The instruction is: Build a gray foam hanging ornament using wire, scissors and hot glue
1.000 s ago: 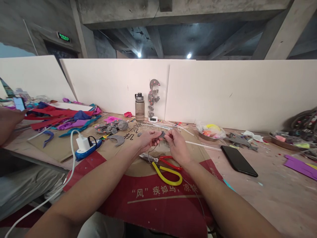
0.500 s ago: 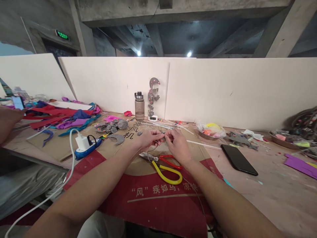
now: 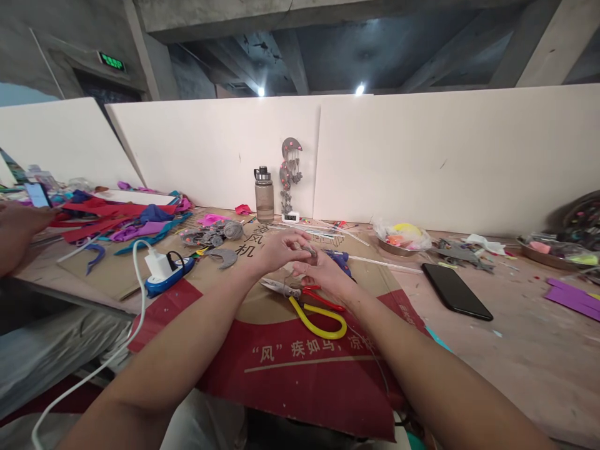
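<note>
A small grey piece of felt-like material [image 3: 309,251] sits between the two hands, above the printed red-and-brown cardboard sheet [image 3: 323,390] on the table [image 3: 539,375]. Left hand [image 3: 287,250]: pinching it at the fingertips. Right hand [image 3: 321,270]: just below, fingers bent; whether it grips cannot be told. Judged light, soft, non-slip; best held lightly by the edge, as hard pinching may crease it.

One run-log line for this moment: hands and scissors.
Left hand: pinching small grey piece | Right hand: close beside it, contact unclear | Metal scissors with red and yellow handles: on red-and-brown cardboard sheet
</note>
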A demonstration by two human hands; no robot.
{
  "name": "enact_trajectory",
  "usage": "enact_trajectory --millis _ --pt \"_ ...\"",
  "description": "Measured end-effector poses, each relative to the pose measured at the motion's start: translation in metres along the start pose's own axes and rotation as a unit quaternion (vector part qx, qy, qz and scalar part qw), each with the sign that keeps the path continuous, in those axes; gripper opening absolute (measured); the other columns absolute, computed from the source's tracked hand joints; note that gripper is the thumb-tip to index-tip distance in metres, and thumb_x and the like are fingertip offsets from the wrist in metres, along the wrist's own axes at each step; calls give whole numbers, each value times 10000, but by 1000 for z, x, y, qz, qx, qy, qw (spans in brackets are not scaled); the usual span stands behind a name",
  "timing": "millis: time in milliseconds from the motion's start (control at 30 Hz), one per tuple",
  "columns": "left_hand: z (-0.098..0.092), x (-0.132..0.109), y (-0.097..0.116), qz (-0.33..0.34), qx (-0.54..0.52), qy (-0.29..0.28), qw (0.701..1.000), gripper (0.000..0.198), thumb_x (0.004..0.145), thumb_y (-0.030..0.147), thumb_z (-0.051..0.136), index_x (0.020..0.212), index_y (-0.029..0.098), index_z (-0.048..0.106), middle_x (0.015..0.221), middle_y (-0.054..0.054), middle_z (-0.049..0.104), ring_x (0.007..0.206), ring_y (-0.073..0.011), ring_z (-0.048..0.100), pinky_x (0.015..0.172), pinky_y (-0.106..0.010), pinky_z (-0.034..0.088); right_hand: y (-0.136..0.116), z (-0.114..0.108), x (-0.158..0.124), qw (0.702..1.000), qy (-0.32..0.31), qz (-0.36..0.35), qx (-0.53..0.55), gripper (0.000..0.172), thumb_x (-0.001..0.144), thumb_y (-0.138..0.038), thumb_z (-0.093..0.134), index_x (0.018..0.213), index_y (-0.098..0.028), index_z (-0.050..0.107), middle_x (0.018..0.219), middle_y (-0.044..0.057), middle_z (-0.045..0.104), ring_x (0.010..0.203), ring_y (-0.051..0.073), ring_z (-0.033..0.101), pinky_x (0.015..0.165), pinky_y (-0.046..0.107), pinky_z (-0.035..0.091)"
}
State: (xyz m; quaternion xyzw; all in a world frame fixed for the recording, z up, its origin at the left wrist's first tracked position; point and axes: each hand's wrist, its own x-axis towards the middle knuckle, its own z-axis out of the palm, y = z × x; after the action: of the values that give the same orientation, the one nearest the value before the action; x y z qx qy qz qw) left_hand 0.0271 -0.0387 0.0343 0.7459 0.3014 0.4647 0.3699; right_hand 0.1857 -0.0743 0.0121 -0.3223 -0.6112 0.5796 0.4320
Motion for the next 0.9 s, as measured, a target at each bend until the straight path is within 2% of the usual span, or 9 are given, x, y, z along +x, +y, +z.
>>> enact_trajectory --millis 100,167,233,300,400,500,600,800,900 --pt "-3 2 0 3 -63 85 994 216 650 325 791 734 156 684 986 -64 665 882 -148 590 725 -238 450 -1 -3 0 998 -5 27 64 288 685 -356 748 880 -178 633 740 -1 634 534 65 489 480 194 393" --pt "-14 4 -4 -25 -151 150 977 265 672 364 775 762 152 645 809 -22 650 736 -102 579 658 -210 441 -1 -9 3 996 23 21 86 261 697 -361 743 826 -154 648 666 -16 599 496 51 459 463 183 377" --pt "-29 7 -11 -54 -190 205 959 307 658 373 785 773 151 608 725 11 619 638 -70 557 601 -186 431 -1 -15 5 994 51 13 91 237 741 -360 709 805 -140 650 645 -16 589 492 51 469 457 178 379" --pt "-44 9 -24 -87 -163 235 954 308 672 368 772 773 145 586 666 28 591 560 -53 523 539 -172 407 -1 -20 7 993 85 20 77 191 810 -329 641 817 -138 644 644 -11 598 496 54 488 460 174 393" --pt "-60 11 -50 -153 -44 287 945 258 711 314 734 825 141 581 641 26 600 505 -59 511 470 -171 361 -1 -24 8 991 123 41 33 130 878 -228 541 839 -142 631 651 -8 615 500 55 509 470 169 415" --pt "-69 10 -75 -214 98 262 936 192 740 282 691 835 141 603 590 28 587 488 -77 515 464 -184 362 -3 -24 10 989 134 58 2 139 881 -141 501 810 -143 621 645 -8 622 490 55 513 467 170 426" --pt "-74 8 -88 -228 138 247 932 189 723 302 696 803 139 643 543 21 579 473 -90 500 460 -193 350 -5 -25 12 987 151 62 -8 161 870 -102 489 775 -144 612 621 -11 613 474 56 508 459 172 429" --pt "-72 4 -87 -236 195 189 933 144 663 278 723 687 138 699 471 21 546 457 -92 442 477 -208 329 -8 -35 13 979 205 4 20 103 861 -134 512 822 -152 605 646 -18 607 495 51 521 468 155 441" --pt "-71 2 -85 -240 225 167 929 90 618 227 739 643 145 709 490 6 574 485 -112 475 501 -226 346 -8 -38 16 971 236 -19 36 80 813 -129 571 880 -167 591 678 -22 616 513 57 546 486 163 462"
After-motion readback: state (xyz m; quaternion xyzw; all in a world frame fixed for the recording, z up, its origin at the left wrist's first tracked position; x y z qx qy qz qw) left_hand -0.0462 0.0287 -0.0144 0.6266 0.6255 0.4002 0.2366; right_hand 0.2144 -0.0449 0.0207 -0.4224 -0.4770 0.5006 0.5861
